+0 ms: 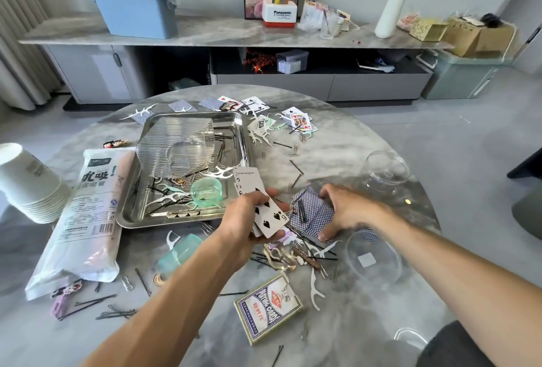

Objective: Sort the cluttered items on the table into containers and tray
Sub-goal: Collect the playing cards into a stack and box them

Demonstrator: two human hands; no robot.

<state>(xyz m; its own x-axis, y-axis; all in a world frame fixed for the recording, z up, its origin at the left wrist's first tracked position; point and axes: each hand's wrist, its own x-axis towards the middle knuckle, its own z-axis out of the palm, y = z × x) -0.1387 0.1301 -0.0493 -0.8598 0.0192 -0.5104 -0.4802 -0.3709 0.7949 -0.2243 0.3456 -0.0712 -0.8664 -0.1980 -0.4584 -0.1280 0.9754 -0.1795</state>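
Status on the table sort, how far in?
Early. Done: some black hairpins and white floss picks lie in the steel tray. In hand: left hand grips a fan of playing cards; right hand presses face-down blue-backed cards. Left: scattered cards, clips, hairpins; clear glass jar looks empty.
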